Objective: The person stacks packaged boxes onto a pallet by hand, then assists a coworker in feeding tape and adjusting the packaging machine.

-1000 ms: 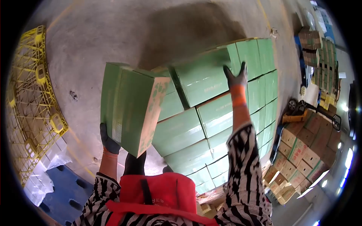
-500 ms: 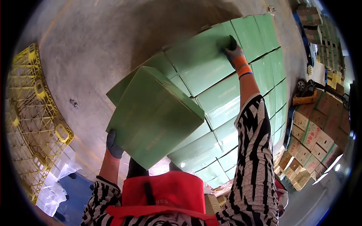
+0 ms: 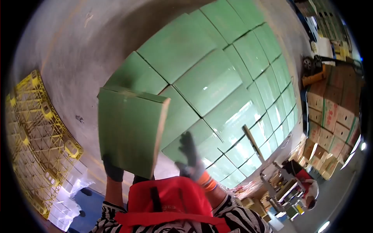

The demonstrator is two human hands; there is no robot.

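Note:
A green cardboard box stands tilted in front of me at the left, its narrow side facing right. My left hand, in a dark glove, grips its lower left corner; the fingers are partly hidden behind the box. My right hand, gloved in grey with an orange cuff, is apart from the box, to its right. Its fingers are spread with nothing in them, slightly blurred. Behind both hands lies a large block of green boxes packed side by side.
Yellow plastic pallets stand at the left beside plastic wrap. On the right are stacked brown cartons and a pallet jack. A person is by a cluttered cart at lower right.
My right hand has left the far green boxes and come back toward my body, fingers spread. The box at my left hand has turned more upright and shifted left. My view has turned.

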